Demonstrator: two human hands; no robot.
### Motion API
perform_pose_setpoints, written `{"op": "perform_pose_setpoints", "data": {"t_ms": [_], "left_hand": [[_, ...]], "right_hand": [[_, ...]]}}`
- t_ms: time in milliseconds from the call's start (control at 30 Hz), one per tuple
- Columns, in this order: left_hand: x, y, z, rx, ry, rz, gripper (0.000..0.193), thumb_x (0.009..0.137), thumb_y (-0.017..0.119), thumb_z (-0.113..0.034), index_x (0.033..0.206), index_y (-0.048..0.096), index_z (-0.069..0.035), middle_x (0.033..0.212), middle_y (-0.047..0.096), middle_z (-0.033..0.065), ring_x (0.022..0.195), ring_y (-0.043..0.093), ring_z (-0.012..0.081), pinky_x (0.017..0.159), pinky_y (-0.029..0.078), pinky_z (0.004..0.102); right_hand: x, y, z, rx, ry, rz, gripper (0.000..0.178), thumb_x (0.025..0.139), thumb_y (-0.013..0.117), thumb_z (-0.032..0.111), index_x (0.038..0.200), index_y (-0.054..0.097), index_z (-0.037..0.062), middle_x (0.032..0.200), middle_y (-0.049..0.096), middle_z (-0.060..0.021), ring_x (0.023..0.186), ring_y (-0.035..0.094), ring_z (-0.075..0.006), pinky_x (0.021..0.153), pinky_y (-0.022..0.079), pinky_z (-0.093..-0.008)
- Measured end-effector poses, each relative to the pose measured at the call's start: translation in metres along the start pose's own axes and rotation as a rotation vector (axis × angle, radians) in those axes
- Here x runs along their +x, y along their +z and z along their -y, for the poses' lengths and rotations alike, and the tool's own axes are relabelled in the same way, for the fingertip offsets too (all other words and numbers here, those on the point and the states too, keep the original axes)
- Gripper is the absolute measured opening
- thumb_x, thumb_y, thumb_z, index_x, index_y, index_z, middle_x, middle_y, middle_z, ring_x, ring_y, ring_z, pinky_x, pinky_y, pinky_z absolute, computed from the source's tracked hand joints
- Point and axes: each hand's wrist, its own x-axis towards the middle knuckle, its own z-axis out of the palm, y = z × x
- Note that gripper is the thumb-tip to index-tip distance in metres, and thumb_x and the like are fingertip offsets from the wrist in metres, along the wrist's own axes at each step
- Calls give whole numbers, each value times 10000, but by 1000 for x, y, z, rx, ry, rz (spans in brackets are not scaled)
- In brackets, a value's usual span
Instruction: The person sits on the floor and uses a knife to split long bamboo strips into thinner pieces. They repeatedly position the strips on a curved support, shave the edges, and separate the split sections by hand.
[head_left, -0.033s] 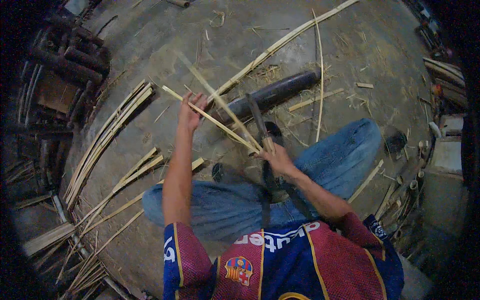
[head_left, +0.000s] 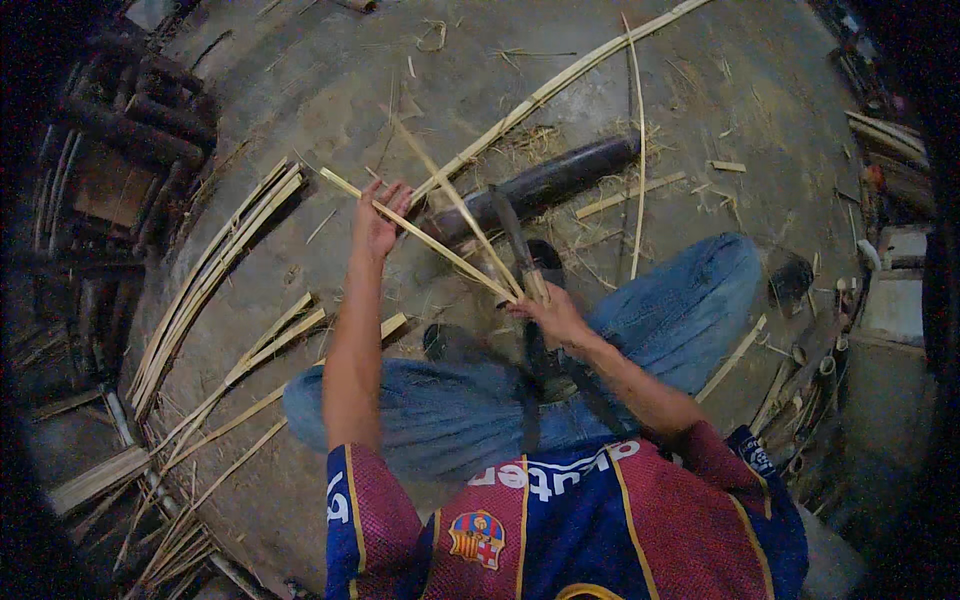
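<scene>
My right hand (head_left: pixel 555 318) is closed round the pale handle of a knife (head_left: pixel 512 228), its dark blade pointing away from me. Pinched at the same hand are the near ends of two pale bamboo strips, which spread apart in a narrow V. The left one, a bamboo strip (head_left: pixel 450 255), runs across my left hand (head_left: pixel 380 222), whose fingers curl loosely about it with the tips apart. The other, a thinner strip (head_left: pixel 447 187), slants up free and blurs toward its far end. Behind the blade a dark, round pole (head_left: pixel 560 182) lies on the floor.
A long bamboo strip (head_left: pixel 560 85) stretches to the far right. Bundled strips (head_left: pixel 215 280) lie at the left, more strips (head_left: pixel 260 358) beside my left knee. A thin curved strip (head_left: pixel 640 150) and shavings (head_left: pixel 540 140) lie near the pole. Stacked wood (head_left: pixel 150 130) stands far left.
The free thin strip's far end has swung slightly right and nearer, and is less blurred. Both hands have hardly moved and keep their holds.
</scene>
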Motion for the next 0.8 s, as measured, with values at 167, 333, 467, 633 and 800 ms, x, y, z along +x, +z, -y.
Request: {"op": "perform_pose_setpoints", "data": {"t_ms": [167,333,467,633,800], "left_hand": [[-2,-11,-7,-5,-15,-40,446,958,514,-331,1294,363,-80,1330,421,225,1158,487,445,984,447,514],[-4,2,-3,137,-34,60,626,953,435,-506,1404,276,-101,1379,387,202,1172,479,390,987,421,493],[-21,40,-6,247,-201,273,755,923,365,-630,1467,220,-128,1350,450,164,1122,533,300,947,447,413],[-22,45,4,563,-302,270,704,917,429,-612,1384,407,-85,1221,560,109,976,606,207,848,498,339],[-15,11,13,844,-312,240,563,935,496,-506,1284,506,-65,1143,601,70,923,615,168,779,496,302]], "right_hand": [[-6,10,46,52,70,108,270,916,587,109,1157,512,14,929,644,-83,848,651,-145,671,536,-278],[-7,7,35,-88,-198,83,328,907,611,156,1183,499,19,905,642,-67,803,622,-133,632,522,-290],[3,6,9,-418,-351,-217,414,898,622,250,1216,493,18,928,630,-84,800,606,-175,656,508,-341],[32,-52,61,158,-32,-668,444,868,663,290,1178,486,26,916,618,-78,738,595,-159,605,487,-324],[66,-155,57,687,-212,-952,539,865,673,293,1256,392,52,965,607,-76,772,600,-184,653,510,-346]]}}
